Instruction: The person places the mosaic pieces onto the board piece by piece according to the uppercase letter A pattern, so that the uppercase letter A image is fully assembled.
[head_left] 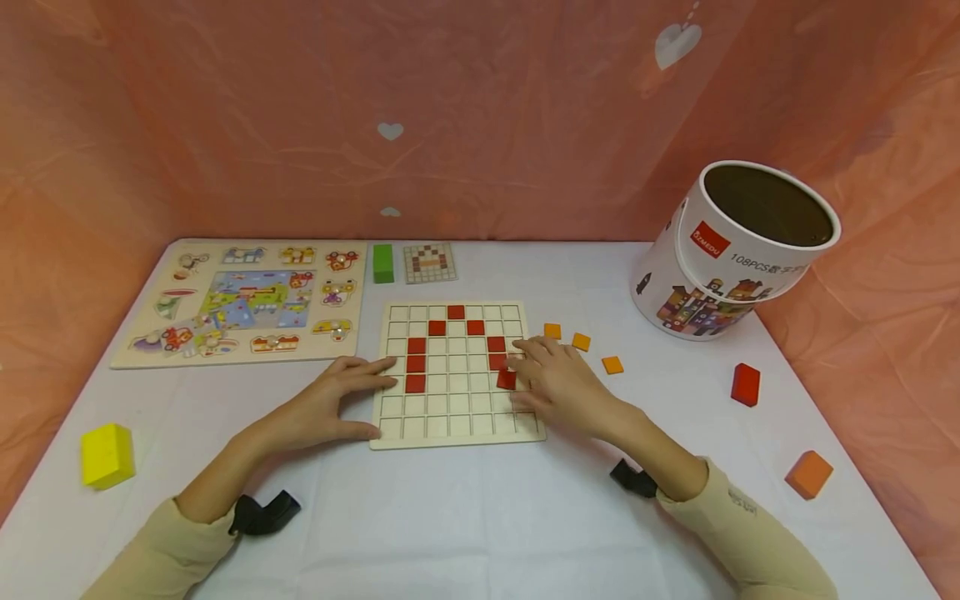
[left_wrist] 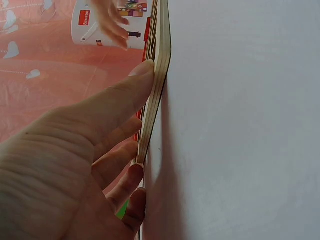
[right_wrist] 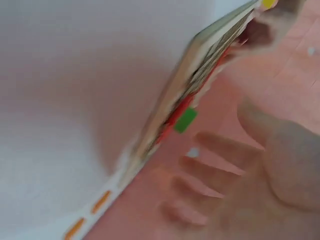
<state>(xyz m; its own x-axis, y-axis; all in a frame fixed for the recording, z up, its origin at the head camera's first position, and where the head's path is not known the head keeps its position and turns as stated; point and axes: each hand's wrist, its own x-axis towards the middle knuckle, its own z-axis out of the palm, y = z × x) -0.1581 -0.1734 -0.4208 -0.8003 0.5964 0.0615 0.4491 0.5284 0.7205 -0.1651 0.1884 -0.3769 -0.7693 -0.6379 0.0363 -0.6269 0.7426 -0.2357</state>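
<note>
Item: red tile [head_left: 506, 380], lying slightly askew on the right side of the grid board [head_left: 457, 433]. I am seeing my right hand [head_left: 558, 385] resting just beside it, fingers flat, gripping nothing. My left hand [head_left: 330, 408] is bracing the board's left edge, fingers straight, farther off.

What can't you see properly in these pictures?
- Head view: the right hand covers the grid board's right edge, and the pattern card is too small to read.
- Right wrist view: motion blur smears board and fingers.
- Left wrist view: the board shows edge-on, tiles hidden.
- The tub's inside is dark.
</note>
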